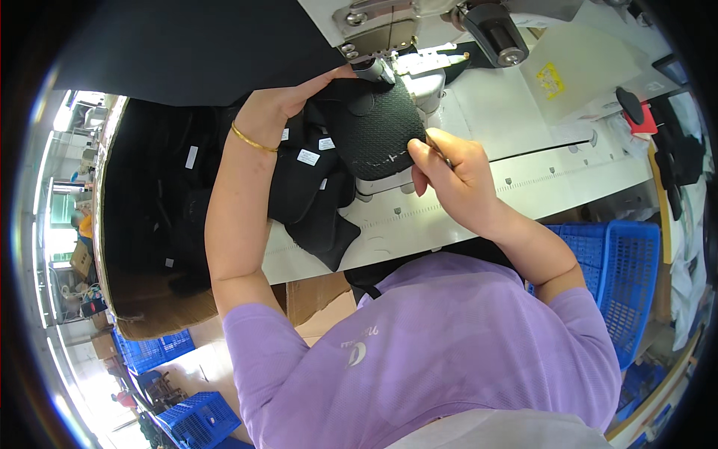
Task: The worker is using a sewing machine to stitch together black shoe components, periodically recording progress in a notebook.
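Note:
A black textured fabric piece (374,135) lies under the head of a sewing machine (381,22), with a pale stitched mark near its lower edge. My right hand (456,172) is closed around a thin metal tool (441,150), whose kind I cannot make out, and its fingertips meet the piece's right edge. On the other side, my left hand (295,97) reaches toward the needle area at the piece's upper left. A dark sheet and the machine hide most of its fingers. Below that hand hang black fabric pieces (314,194) with small white labels.
An open cardboard box (164,322) of black pieces stands at the left. The white machine table (479,191) bears a printed scale along its near edge. Blue plastic crates stand at the right (628,284) and lower left (198,419). A large dark sheet (194,52) covers the upper left.

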`<action>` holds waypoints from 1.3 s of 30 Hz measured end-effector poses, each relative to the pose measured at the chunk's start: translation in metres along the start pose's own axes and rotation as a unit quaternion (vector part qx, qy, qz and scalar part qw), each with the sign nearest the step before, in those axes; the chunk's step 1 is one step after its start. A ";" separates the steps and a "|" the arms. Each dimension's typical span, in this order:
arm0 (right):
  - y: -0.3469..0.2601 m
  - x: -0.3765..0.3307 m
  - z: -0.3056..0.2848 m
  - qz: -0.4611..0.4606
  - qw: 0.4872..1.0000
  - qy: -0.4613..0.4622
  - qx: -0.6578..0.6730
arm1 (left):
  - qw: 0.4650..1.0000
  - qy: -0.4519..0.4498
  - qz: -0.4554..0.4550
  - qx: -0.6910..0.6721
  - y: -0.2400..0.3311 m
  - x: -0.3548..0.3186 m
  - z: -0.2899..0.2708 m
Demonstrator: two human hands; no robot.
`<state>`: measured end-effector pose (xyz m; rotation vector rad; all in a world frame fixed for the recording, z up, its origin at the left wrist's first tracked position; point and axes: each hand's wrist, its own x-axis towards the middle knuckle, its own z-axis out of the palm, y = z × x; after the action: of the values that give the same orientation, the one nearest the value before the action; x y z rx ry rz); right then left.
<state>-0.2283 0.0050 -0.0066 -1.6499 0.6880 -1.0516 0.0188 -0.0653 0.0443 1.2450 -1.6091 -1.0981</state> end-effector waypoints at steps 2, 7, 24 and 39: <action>0.002 0.000 0.003 -0.025 1.000 0.002 -0.001 | 0.999 0.004 0.042 -0.033 0.000 -0.010 0.010; 0.001 0.004 0.000 -0.021 1.000 0.010 -0.004 | 0.847 0.267 0.357 0.289 -0.017 -0.048 0.022; 0.001 0.021 0.003 -0.012 0.999 0.029 -0.027 | 0.638 0.188 0.520 0.536 -0.036 -0.048 0.042; 0.002 0.030 0.011 0.032 0.994 0.080 0.066 | 0.613 0.257 0.454 0.593 -0.028 -0.054 0.053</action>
<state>-0.2049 -0.0162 -0.0003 -1.4333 0.7548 -1.1668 -0.0133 -0.0077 -0.0028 0.9591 -2.0235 1.1087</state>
